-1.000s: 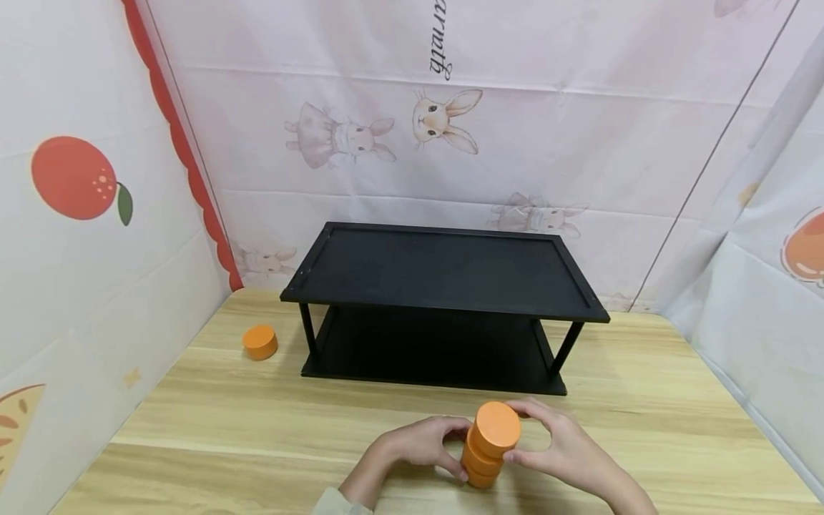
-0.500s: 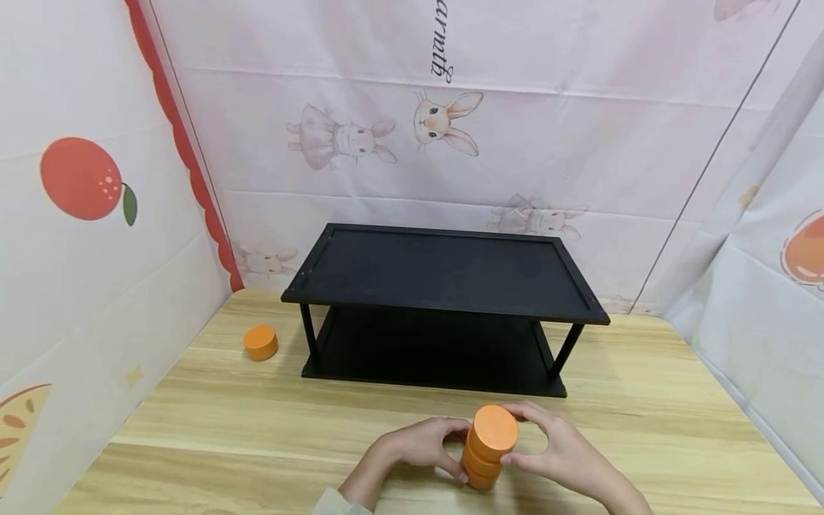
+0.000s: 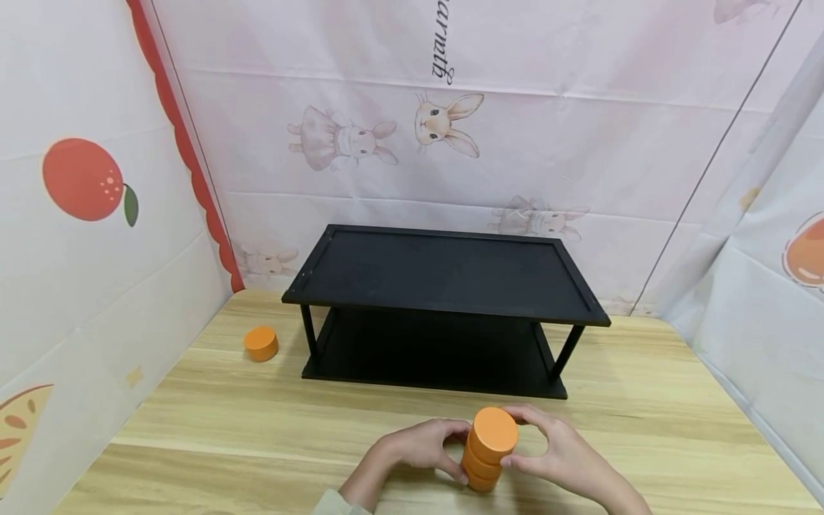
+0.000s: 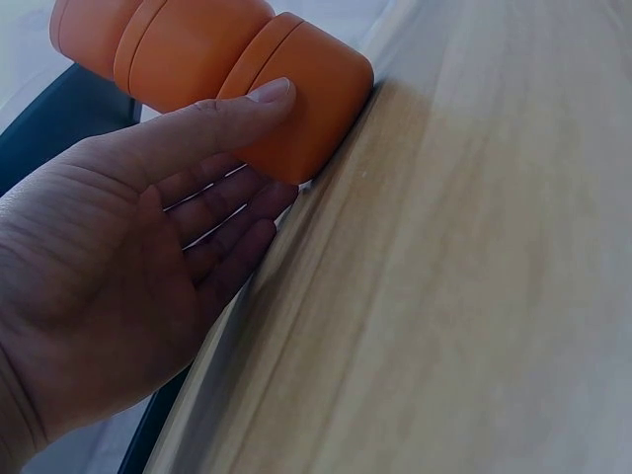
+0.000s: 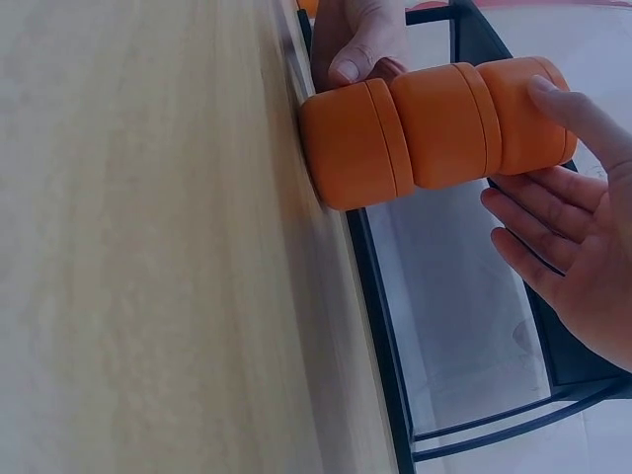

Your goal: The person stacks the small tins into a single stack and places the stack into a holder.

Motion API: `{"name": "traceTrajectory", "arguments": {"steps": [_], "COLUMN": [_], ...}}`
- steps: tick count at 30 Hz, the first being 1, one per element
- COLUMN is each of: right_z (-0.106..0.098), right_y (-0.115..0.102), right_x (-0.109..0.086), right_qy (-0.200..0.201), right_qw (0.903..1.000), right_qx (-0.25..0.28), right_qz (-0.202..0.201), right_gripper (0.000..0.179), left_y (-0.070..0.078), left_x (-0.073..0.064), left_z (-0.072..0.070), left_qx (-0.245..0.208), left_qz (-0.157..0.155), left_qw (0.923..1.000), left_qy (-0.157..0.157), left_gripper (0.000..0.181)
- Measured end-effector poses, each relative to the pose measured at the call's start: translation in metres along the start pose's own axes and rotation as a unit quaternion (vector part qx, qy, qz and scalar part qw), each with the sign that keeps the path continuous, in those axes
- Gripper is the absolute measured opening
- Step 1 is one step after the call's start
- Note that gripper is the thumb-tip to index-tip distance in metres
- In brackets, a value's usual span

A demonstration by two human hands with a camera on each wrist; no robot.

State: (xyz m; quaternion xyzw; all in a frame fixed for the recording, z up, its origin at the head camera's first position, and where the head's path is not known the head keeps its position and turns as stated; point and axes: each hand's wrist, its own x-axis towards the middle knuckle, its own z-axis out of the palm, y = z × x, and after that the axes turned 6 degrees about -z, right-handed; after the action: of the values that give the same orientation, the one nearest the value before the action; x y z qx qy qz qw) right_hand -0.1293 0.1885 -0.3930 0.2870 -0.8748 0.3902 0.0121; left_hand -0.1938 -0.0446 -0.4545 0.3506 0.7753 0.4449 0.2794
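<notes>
Three rounded orange lidded jars stand stacked on the table in the head view: a top jar, a middle jar and a bottom jar. My left hand holds the bottom jar between thumb and fingers; the left wrist view shows the thumb against that jar. From the right, my right hand pinches the top jar. In the right wrist view, the top jar sits against the middle jar, its far side partly hidden by fingers.
A black two-tier rack stands behind the hands. Left of it lies a low round orange piece; whether jar or lid, I cannot tell. The wooden table is bordered by printed cloth at the back and sides.
My right hand and the top jar have shifted slightly left, and the stack looks straighter. The left hand stays around the bottom jar. The head view has moved a little.
</notes>
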Motion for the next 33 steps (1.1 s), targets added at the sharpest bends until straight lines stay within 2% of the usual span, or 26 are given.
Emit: {"name": "traceTrajectory", "arguments": {"steps": [33], "right_z": [0.0018], "right_y": [0.0008], "right_x": [-0.0003], "right_qy": [-0.001], "right_qw": [0.9998], "right_qx": [-0.007], "right_qz": [-0.017], "right_gripper": [0.054], "left_y": [0.0010], "left_x": [-0.0012], "left_z": [-0.0005], "left_qx": [-0.003], "left_qz": [-0.008], "left_qw": [1.0000], "left_qy": [-0.003], "left_gripper": [0.049]}}
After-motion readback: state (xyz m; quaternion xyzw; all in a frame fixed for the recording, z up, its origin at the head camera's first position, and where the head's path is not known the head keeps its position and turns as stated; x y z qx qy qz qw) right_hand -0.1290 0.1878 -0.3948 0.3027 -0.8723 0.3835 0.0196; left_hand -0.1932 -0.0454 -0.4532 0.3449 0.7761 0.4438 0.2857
